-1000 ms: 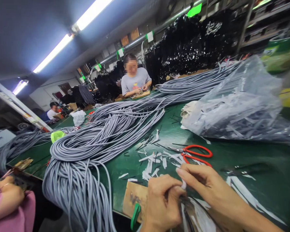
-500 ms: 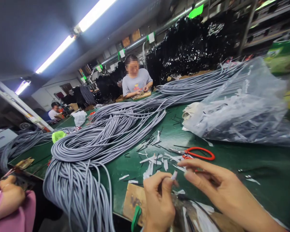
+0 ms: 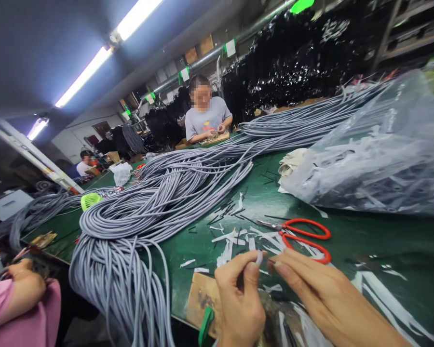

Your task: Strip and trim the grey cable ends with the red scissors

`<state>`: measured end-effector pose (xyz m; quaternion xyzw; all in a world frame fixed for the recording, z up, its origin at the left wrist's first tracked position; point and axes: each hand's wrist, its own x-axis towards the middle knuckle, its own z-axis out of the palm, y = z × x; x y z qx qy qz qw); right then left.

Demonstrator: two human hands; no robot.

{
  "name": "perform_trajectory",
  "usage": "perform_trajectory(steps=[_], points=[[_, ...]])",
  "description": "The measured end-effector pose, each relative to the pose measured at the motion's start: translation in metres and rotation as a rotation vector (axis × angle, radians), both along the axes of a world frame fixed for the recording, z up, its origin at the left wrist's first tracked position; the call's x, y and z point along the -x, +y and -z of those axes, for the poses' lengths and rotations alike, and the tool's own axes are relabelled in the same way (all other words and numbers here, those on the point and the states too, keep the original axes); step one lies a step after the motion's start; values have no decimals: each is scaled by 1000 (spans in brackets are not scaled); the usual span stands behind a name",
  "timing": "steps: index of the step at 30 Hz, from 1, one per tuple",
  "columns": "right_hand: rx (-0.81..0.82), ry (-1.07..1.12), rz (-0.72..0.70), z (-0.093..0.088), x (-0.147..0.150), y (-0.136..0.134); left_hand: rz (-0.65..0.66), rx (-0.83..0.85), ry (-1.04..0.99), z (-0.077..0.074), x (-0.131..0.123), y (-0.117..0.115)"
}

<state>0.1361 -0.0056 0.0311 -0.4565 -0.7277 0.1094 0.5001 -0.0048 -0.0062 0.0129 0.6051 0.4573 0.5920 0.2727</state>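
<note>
My left hand (image 3: 240, 299) is closed in a pinch, with a small piece of white strip (image 3: 260, 257) showing between thumb and forefinger. Just to its right, my right hand (image 3: 318, 286) has its thumb and fingers drawn together, and whatever is in them is hidden. Below the hands lie white strips and a dark cable end, partly covered. A wooden board (image 3: 198, 294) with a green clip-like piece (image 3: 205, 326) sits beside my left hand. Red-handled scissors (image 3: 305, 229) rest beyond my right hand, next to scattered white strips (image 3: 229, 243) and short black pieces (image 3: 226, 209).
A large bundle of grey cables (image 3: 130, 212) runs along the green table (image 3: 365, 241) and hangs over its front edge. A clear plastic bag (image 3: 369, 168) of scraps stands at right. One person (image 3: 208, 115) sits opposite; a pink sleeve (image 3: 25, 308) shows at lower left.
My right hand's fingertips have come down and closer together beside the left hand. The scissors and the long white strips at right are now less covered. The view has shifted slightly.
</note>
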Motion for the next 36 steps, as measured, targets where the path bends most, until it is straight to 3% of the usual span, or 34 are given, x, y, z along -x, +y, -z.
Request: perform_trajectory(steps=[9,18,21,23,25,28,30,32,36], points=[[19,14,-28,-1,1,-1,56,-2,48,-3,1,0],[370,309,-45,10,11,2,259,46,145,-15,-3,4],[408,587,65,0,-4,4,227,44,229,-10,-1,2],[329,658,204,-10,-16,4,162,61,241,-7,0,0],[228,471,194,-17,-25,3,136,97,247,-5,1,-1],[53,118,-2,-17,-27,4,197,118,305,-9,0,1],[23,45,-33,-13,-26,7,232,98,382,-11,0,1],[171,76,-57,-10,-28,11,256,32,457,-10,1,1],[761,314,-338,-13,-35,16,352,-180,409,4,11,-4]])
